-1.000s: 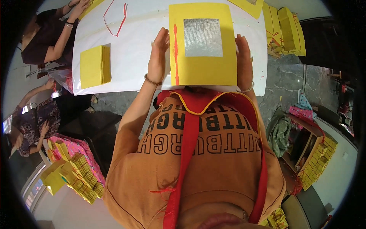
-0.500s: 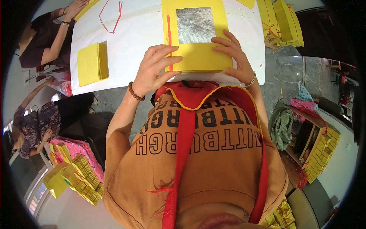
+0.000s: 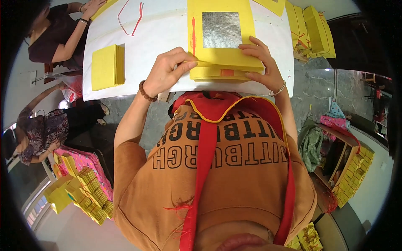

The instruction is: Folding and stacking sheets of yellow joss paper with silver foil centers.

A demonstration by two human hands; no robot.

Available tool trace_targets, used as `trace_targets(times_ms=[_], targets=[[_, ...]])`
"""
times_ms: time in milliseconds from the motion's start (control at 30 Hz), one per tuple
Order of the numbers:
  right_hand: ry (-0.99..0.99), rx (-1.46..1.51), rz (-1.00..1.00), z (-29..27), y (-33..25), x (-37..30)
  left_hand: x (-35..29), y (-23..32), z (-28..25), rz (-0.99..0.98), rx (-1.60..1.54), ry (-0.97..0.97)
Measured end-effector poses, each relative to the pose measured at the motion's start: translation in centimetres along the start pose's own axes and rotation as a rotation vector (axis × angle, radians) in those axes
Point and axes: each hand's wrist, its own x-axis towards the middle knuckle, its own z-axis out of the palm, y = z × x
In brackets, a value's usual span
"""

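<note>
The stack of square yellow paper sheets (image 3: 222,62) lies on the white table covering (image 3: 167,33), at the near edge of the table and directly in front of the person. The top sheet carries a square silver foil patch (image 3: 221,29) at its centre and a red stripe (image 3: 193,35) along its left side.

The left hand (image 3: 167,71) rests at the lower left corner of the stack. Its fingers are curled, and thumb and fingertips pinch the near left edge of the upper sheets, which are slightly lifted there. A brown bead bracelet (image 3: 145,92) sits on the left wrist.

The right hand (image 3: 264,62) lies on the lower right corner of the stack. Its fingers are spread and pressed flat on the top sheet, the index finger pointing towards the foil patch; the thumb side touches the near edge of the lower sheets. A thin light bracelet (image 3: 279,88) circles the right wrist.

A second, smaller stack of plain yellow sheets (image 3: 108,67) lies well apart to the left on the same covering. A loop of red string (image 3: 130,19) lies near the far edge. Bundles of yellow paper (image 3: 314,29) are stacked beyond the right edge of the table. Another person's arm (image 3: 77,29) reaches to the far left corner of the table.
</note>
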Motion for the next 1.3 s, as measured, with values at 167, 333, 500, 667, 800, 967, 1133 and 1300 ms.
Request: trace_targets(times_ms=[167, 333, 500, 667, 800, 967, 1133, 1300], targets=[[0.048, 0.126, 0.038, 0.0, 0.4, -0.1, 0.7, -0.8, -0.4, -0.100, -0.209, -0.049], [0.119, 0.108, 0.086, 0.8, 0.2, -0.1, 0.8, -2.1, -0.1, -0.162, -0.373, -0.076], [0.122, 0.057, 0.072, 1.0, 0.5, 0.1, 1.0, -2.4, -0.4, -0.194, -0.433, -0.095], [0.124, 0.041, 0.041, 0.9, 0.6, 0.0, 1.4, -2.2, -1.0, -0.172, -0.415, -0.163], [0.070, 0.098, 0.071, 0.7, 0.3, -0.2, 1.6, -2.1, -1.1, -0.194, -0.429, -0.202], [0.021, 0.246, 0.017, 0.1, 1.7, -0.3, 1.8, -2.0, -1.4, -0.193, -0.427, -0.234], [0.048, 0.182, 0.070, 0.4, 1.6, -0.3, 2.0, -2.4, -1.5, -0.164, -0.440, -0.278], [0.060, 0.325, 0.062, 0.2, 1.9, -0.3, 2.2, -2.3, -1.5, -0.190, -0.460, -0.271]])
